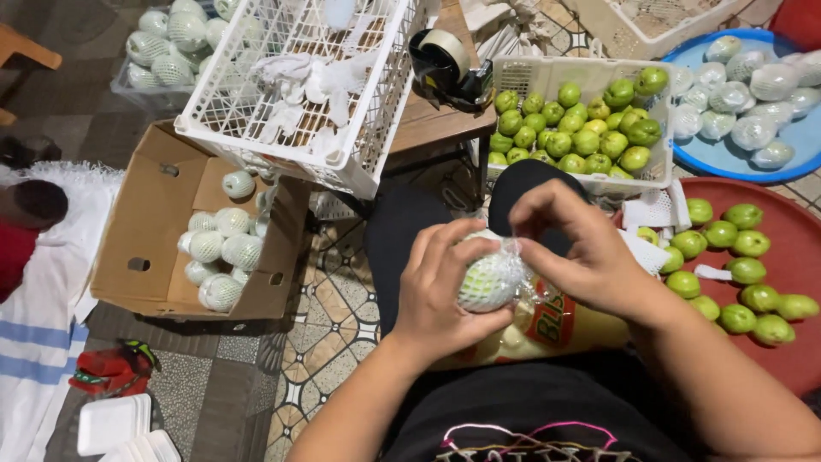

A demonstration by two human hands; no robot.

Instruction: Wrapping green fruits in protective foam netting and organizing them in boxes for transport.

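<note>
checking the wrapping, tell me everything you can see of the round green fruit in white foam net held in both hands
The round green fruit in white foam net sits over the person's lap, its pale green skin showing through the mesh. A thin clear plastic film lies around it, bunched at the upper right. The left hand cups it from the left and below, while the right hand pinches the film at its top right edge.

Bare tiled floor (338, 299) at centre-left of the frame leaves open passage between the cardboard box (128, 248) and the person's lap. Upper centre is blocked by the tilted white crate (359, 128) (overhanging the box) and the wooden table (436, 120). Right of centre, the white basket of green fruit (658, 162) and the red tray (795, 248) crowd the lap.
</note>
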